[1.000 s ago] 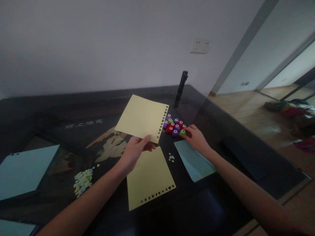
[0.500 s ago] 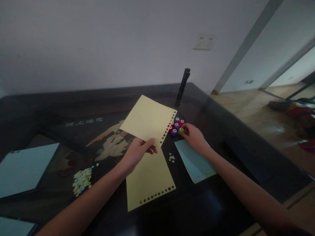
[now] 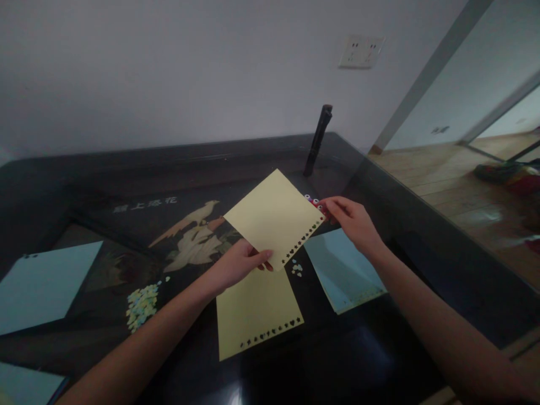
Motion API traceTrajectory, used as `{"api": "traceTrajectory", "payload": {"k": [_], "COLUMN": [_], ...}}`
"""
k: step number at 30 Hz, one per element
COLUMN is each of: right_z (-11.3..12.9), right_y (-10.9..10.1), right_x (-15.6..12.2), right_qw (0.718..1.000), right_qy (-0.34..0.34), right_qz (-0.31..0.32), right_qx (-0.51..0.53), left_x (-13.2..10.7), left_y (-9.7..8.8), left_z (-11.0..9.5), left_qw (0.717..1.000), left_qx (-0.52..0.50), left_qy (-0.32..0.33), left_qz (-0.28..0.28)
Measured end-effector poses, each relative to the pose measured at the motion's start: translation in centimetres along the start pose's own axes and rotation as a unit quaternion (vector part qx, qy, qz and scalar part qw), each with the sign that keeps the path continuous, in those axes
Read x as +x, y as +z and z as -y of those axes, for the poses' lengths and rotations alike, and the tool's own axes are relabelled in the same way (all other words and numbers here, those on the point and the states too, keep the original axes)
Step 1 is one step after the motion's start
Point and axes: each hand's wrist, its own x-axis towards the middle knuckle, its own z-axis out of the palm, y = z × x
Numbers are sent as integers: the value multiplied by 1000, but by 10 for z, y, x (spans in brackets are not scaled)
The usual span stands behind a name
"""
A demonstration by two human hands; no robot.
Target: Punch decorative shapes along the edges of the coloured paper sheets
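My left hand [image 3: 238, 264] pinches the near corner of a pale yellow sheet [image 3: 274, 216] and holds it tilted above the dark table [image 3: 105, 169]. A row of small punched shapes runs along the sheet's right edge. My right hand [image 3: 354, 222] is at the sheet's far right corner, fingers curled and pinched on what looks like a small paper punch from the coloured cluster [image 3: 314, 200]. The sheet hides most of that cluster.
A second yellow sheet [image 3: 257, 312] with a punched edge lies below my left hand, and a light blue sheet [image 3: 343, 270] lies under my right wrist. Paper cut-outs lie in a pile [image 3: 141, 304] and a small scatter [image 3: 296, 269]. Another blue sheet [image 3: 42, 284] lies at left. A black cylinder [image 3: 318, 138] stands at the back.
My left hand swung the yellow sheet to the right and lower, so it now covers most of the punches. My right hand rose from the green punch to the sheet's corner.
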Motion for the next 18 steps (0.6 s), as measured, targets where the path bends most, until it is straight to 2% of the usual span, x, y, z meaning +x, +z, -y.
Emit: {"api": "traceTrajectory", "payload": {"k": [5,8,10,14,18], "right_z": [5,2,1,-1,-2], "right_y": [9,15,17,18,19], "right_x": [-9,-12,-13,-13,-14], "right_qw": [974,951,944,938,932], "right_qy": [95,136,151,167,182], "right_qz": [89,109,110,100,112], "right_qx": [183,255,270,286,294], "left_x": [-2,-2,-2,-2,1], "left_y": [4,3,0,-10,-23], "left_z": [6,5,1,-10,-13], "left_qw": [999,998,999,992,977], "left_qx": [28,32,39,24,-48], "left_qy": [0,-2,5,50,95], "left_qz": [43,49,12,-117,-185]}}
